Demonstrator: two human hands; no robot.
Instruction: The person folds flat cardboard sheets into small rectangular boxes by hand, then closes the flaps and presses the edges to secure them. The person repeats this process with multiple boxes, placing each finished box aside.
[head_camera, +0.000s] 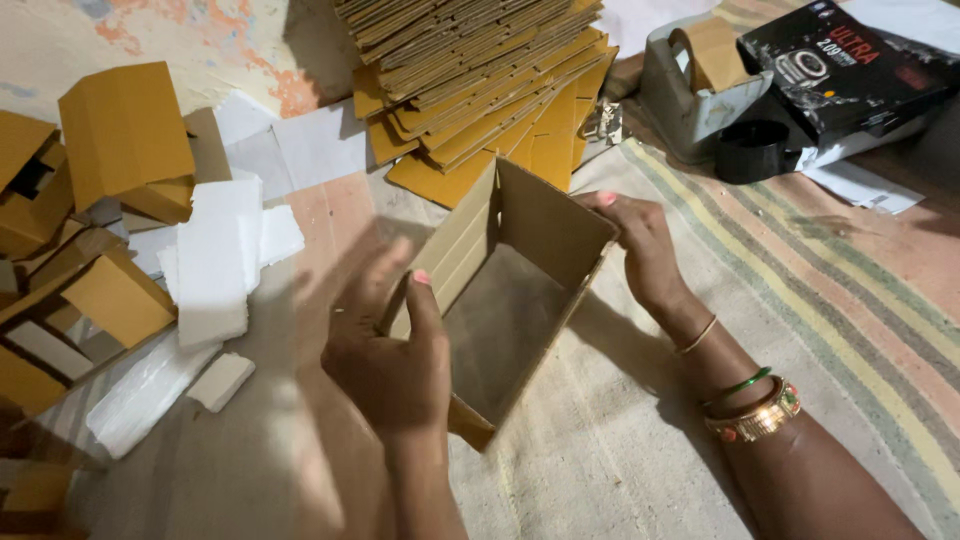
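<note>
An open brown cardboard box (530, 225) stands on the striped mat, its top open and its inside empty. My left hand (385, 350) grips the box's near left wall, thumb hooked over the rim. My right hand (640, 245) holds the far right wall at its top corner, fingers curled over the edge. Bangles circle my right wrist.
A fanned stack of flat cardboard blanks (480, 80) lies behind the box. Folded yellow-brown boxes (120, 140) and white foam pieces (215, 260) clutter the left. A grey tape dispenser (690, 90), a black tape roll (750, 150) and a black product carton (850, 65) sit at top right.
</note>
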